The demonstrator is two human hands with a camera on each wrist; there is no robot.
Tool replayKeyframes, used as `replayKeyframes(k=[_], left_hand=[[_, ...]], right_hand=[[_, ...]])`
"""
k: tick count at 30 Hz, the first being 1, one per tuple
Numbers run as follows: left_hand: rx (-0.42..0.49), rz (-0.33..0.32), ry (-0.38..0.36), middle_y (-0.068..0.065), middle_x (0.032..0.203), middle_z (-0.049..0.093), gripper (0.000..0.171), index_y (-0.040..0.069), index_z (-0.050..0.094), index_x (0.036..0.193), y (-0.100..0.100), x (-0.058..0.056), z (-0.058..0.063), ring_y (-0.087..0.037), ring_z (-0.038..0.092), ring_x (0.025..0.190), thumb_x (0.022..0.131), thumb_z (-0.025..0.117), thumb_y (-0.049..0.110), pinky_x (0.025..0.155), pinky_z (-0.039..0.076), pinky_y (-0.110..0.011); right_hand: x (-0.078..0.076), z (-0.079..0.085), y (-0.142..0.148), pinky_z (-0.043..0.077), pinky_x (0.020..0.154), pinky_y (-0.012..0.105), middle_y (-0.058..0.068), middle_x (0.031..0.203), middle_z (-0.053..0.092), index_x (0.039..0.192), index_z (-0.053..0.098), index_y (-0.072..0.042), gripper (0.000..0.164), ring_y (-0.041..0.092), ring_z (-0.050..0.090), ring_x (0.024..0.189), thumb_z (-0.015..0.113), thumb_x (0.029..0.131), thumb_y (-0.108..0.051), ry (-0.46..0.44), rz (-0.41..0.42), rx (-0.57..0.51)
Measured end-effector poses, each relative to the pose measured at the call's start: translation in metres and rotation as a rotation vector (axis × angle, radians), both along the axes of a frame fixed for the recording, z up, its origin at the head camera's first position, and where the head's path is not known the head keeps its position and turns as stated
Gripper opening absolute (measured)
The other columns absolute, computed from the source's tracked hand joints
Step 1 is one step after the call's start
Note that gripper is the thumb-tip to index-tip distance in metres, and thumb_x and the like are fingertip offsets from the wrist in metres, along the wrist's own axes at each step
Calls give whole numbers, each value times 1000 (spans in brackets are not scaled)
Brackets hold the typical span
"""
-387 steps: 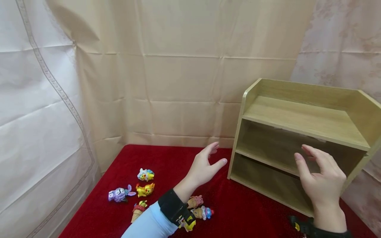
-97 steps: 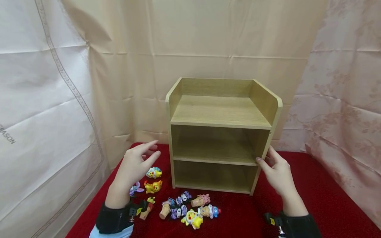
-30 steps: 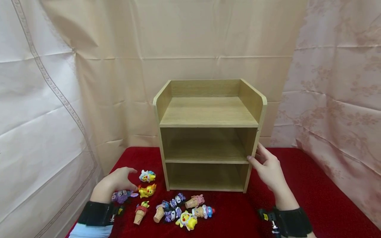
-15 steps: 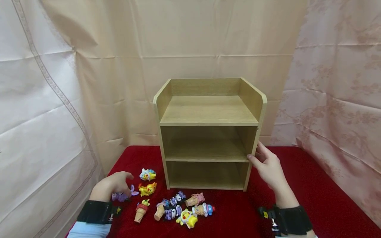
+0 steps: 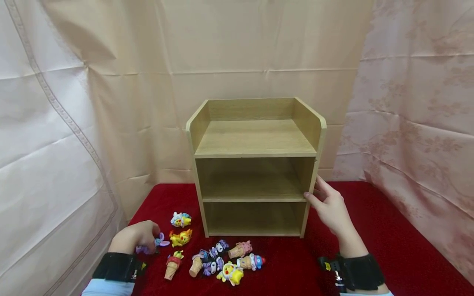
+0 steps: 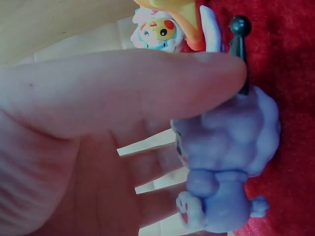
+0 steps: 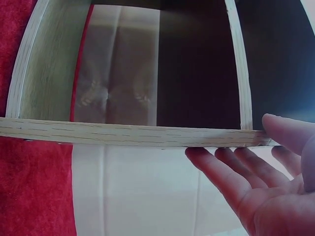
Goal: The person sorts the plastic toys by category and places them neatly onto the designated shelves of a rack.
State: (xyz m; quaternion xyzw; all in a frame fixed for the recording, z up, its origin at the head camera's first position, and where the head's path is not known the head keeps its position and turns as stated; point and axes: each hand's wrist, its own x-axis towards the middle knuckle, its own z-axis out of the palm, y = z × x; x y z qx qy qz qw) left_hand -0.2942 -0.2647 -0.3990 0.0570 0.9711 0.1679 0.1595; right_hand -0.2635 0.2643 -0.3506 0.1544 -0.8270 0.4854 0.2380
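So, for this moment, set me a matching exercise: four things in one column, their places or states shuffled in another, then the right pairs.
Things
1. purple toy
2. wooden shelf
3. right hand
4. pink-topped cone toy

Places and states
A. touching a side panel
B. lying on the red cloth, in front of the shelf
C. partly covered by the left hand
D. standing upright behind the cone toy

Pairs: 1-C, 2-D, 3-A, 4-B

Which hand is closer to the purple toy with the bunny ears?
Left. The left hand is right at the purple toy with the bunny ears, partly covering it; the right hand is farther off, at the right side of the wooden shelf unit.
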Motion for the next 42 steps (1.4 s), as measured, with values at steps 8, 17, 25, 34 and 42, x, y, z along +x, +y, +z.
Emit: replayKeyframes(k=[8,17,25,34,42], left_hand=[[25,-6,-23,-4,81,59,43,7,67,99,-2,2,-2,-20,52,64,57,76,2,52,48,-32],[25,4,-34,-3,69,57,34,10,67,88,-2,0,-1,-17,52,55,57,77,2,48,47,-28],[27,7,-5,-3,67,57,31,11,66,85,-3,2,-3,-17,51,57,57,77,2,49,46,-29],[38,12,39,-3,69,58,31,10,68,89,-3,4,-1,-18,52,61,60,77,3,51,47,-32],[29,-2,118,-2,68,58,33,10,67,92,1,2,5,-17,54,56,62,78,3,51,48,-32]], right_hand=[[2,1,-2,53,75,50,27,133,48,149,32,-12,66,39,52,111,61,91,-1,-9,7,-10],[-13,-18,11,55,69,30,22,134,49,148,33,-25,66,33,52,112,64,92,-10,-11,43,-63],[-8,-11,7,56,70,39,25,133,48,149,31,-19,67,36,52,112,63,92,-6,-15,54,-58],[11,10,-5,54,70,29,31,132,47,148,30,-4,64,40,51,112,60,91,1,-23,46,-37],[11,8,-4,52,71,27,30,132,47,147,31,-3,63,41,50,112,60,91,0,-23,41,-33]])
